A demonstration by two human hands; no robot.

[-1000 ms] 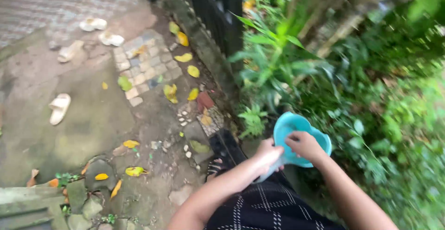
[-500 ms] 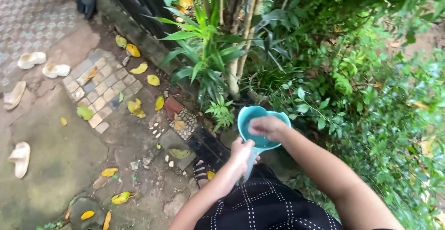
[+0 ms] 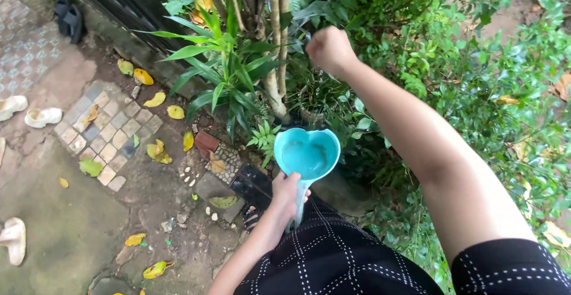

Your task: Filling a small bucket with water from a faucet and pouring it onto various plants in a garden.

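Left hand [image 3: 287,192] fingers gripping turquoise scoop [image 3: 309,155] handle; right hand [image 3: 329,49] fisted over far plants [image 3: 238,75]. Risk: tilted scoop spills water.

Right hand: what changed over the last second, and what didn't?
The right hand left the turquoise scoop's bowl and rose, fist closed, out over the plants. The left hand keeps gripping the scoop's handle; the scoop stays level.
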